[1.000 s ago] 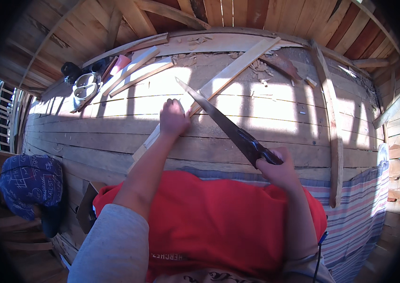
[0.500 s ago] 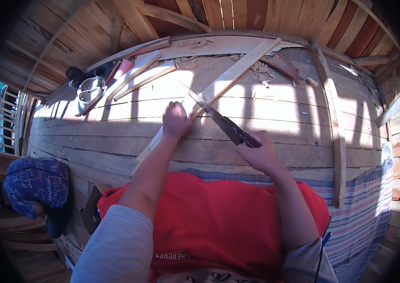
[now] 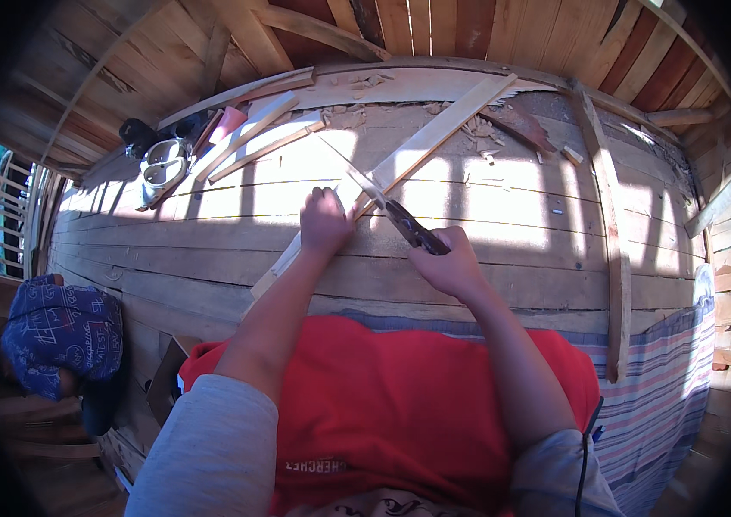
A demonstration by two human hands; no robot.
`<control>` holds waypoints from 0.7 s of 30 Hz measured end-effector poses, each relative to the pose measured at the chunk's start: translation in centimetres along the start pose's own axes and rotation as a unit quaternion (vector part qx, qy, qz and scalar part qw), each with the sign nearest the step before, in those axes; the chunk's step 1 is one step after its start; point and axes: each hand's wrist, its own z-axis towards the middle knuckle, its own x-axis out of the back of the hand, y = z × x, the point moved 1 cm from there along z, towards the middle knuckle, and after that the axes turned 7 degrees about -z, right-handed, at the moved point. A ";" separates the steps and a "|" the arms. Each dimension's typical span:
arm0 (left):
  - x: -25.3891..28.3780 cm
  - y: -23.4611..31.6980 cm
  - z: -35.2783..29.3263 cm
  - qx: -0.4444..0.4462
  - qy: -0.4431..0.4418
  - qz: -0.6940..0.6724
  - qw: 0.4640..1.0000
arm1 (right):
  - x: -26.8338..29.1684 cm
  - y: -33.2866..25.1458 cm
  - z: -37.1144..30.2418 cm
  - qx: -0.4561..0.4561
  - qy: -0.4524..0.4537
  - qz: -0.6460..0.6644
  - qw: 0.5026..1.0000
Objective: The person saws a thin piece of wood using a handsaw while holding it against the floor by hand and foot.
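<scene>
A long pale wooden plank [image 3: 447, 122] lies aslant on the floor, running from near my left forearm to the far wall. My left hand [image 3: 326, 226] is closed over the plank's near part, its fingers curled and partly lost in the glare. My right hand [image 3: 446, 263] grips the dark handle of a hand saw [image 3: 413, 227]. The saw's thin blade lies across the plank, just right of my left hand, its tip pointing away and to the left. Bright sunlight blurs the spot where blade and wood meet.
Cut timbers [image 3: 266, 148] and a divided metal tray [image 3: 164, 165] lie at the far left. Wood chips [image 3: 484, 133] and a reddish-brown board [image 3: 520, 129] are scattered beyond the plank. A long beam [image 3: 605, 207] stretches along the right, beside a striped cloth [image 3: 662, 379]. Another person [image 3: 64, 336] crouches at the left.
My right hand has pushed the saw forward and to the left, carrying the blade farther across the plank. The left hand stays nearly in place on the wood.
</scene>
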 end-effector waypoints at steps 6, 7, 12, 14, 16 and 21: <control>0.7 -0.2 -0.8 -0.019 -0.005 -0.005 1.000 | 3.4 -0.8 -7.6 -0.075 0.024 -0.001 0.997; 0.6 -0.2 -0.7 -0.020 0.000 -0.013 1.000 | 4.0 0.3 -8.9 -0.076 0.021 0.030 0.996; 0.4 0.0 -0.9 -0.037 0.005 -0.023 0.999 | 3.1 1.6 -8.3 -0.035 0.059 0.012 0.998; 0.2 0.1 -0.6 -0.048 0.020 -0.006 0.999 | 0.6 0.4 -3.6 -0.018 0.043 0.019 0.999; 0.0 0.0 -0.6 -0.038 0.022 -0.024 0.999 | -0.3 -0.7 -1.2 -0.004 0.018 0.027 0.999; 0.4 -0.1 0.2 -0.011 -0.029 -0.006 0.999 | -0.1 0.8 -2.4 0.007 0.047 0.014 0.999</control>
